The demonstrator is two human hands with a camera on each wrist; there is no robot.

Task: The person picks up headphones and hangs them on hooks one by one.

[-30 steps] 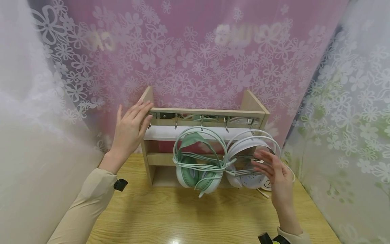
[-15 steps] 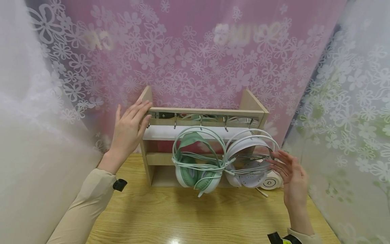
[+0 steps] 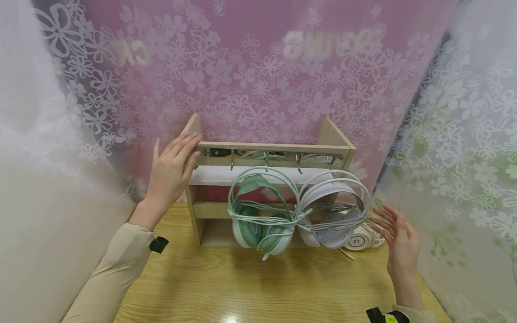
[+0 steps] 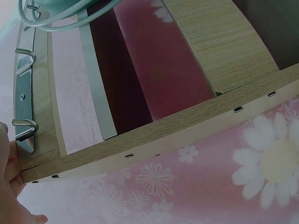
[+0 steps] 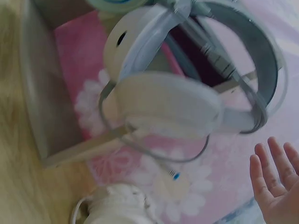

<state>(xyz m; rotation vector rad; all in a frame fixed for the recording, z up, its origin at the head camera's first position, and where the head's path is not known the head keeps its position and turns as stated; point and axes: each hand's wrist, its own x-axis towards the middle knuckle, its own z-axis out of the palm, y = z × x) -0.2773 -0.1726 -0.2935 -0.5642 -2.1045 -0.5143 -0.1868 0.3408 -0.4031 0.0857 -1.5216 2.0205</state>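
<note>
The light wood-grain rack [image 3: 274, 146] stands on the yellow wood-grain counter [image 3: 226, 287]. Unless noted, clock directions are read from the rack's centre in the head view.

Left hand [image 3: 173, 166]: rests on the rack's upper corner at 10 o'clock. The fingers lie extended on the board; the grip is flat and uncurled. In the left wrist view, the silver metal hook strip [image 4: 23, 93] runs just beside this hand, fixed to the upper crossboard.

Right hand [image 3: 397, 244]: at 4 o'clock, outside the rack. The fingers are loosely extended and the grip is relaxed, near the white over-ear headphones [image 3: 335, 232] but not touching them.

The white headphones hang at the front of the rack at 4 o'clock, with grey cable wrapped across the ear cups. The mint-green over-ear headphones [image 3: 251, 229] hang beside them at 6 o'clock, bound with pale green cable.

A white object with a round, dark-ringed mark [image 3: 357, 242] lies between 4 and 5 o'clock from the white headphones, on the counter; its full form is hidden. A pink floral-print sheet [image 3: 258, 80] hangs behind, at 12 o'clock.
</note>
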